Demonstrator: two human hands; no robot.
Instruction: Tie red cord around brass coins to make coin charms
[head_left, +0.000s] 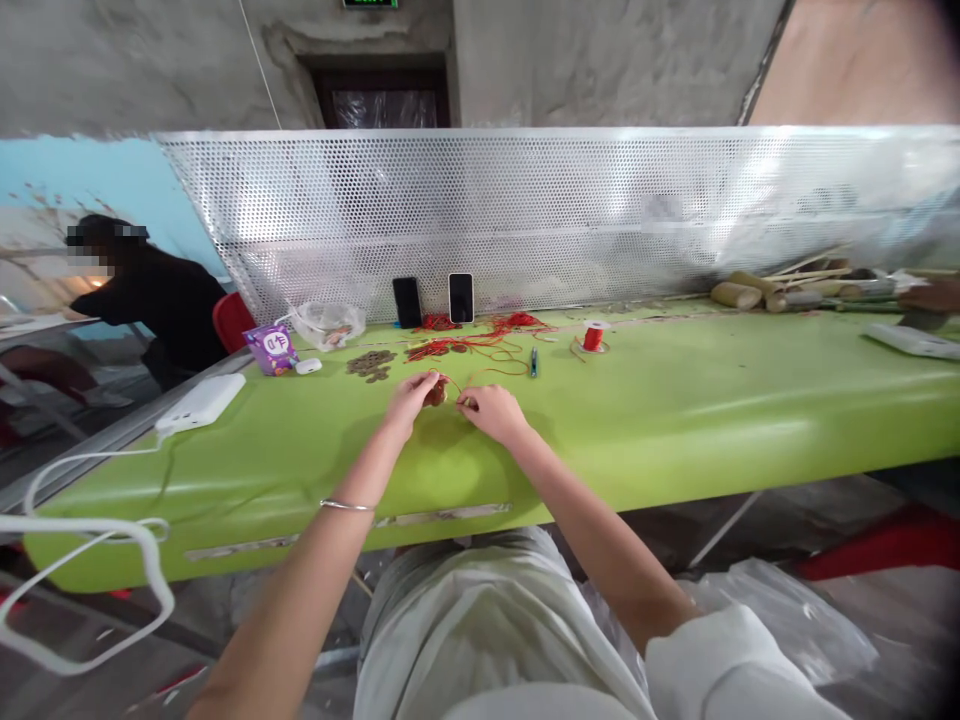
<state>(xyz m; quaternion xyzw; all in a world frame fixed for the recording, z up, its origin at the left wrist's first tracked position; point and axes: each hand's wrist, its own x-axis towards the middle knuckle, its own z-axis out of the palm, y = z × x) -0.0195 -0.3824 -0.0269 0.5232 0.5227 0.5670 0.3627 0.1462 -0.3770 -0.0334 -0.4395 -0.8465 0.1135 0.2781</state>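
Observation:
Over the green tabletop (637,400), my left hand (411,397) is closed on a small, roundish brown-red piece (435,393); its exact kind is too small to make out. A thin red cord (452,382) runs from this piece toward my right hand (491,410). There the fingers are pinched together on the cord. Just beyond my hands lies a loose tangle of red cords (435,347). Flat bronze-coloured, coin-like discs (370,364) are spread to the left of it. Small blue thread snips (534,362) and a spool of red cord (594,338) stand out to the right.
Two phones (461,298) lean against the perforated metal screen (525,220). At left are a purple packet (271,350), a clear plastic bag (328,325) and a white power strip (202,402) with a cable. Bamboo pieces (795,297) lie far right. Another person (154,285) sits left.

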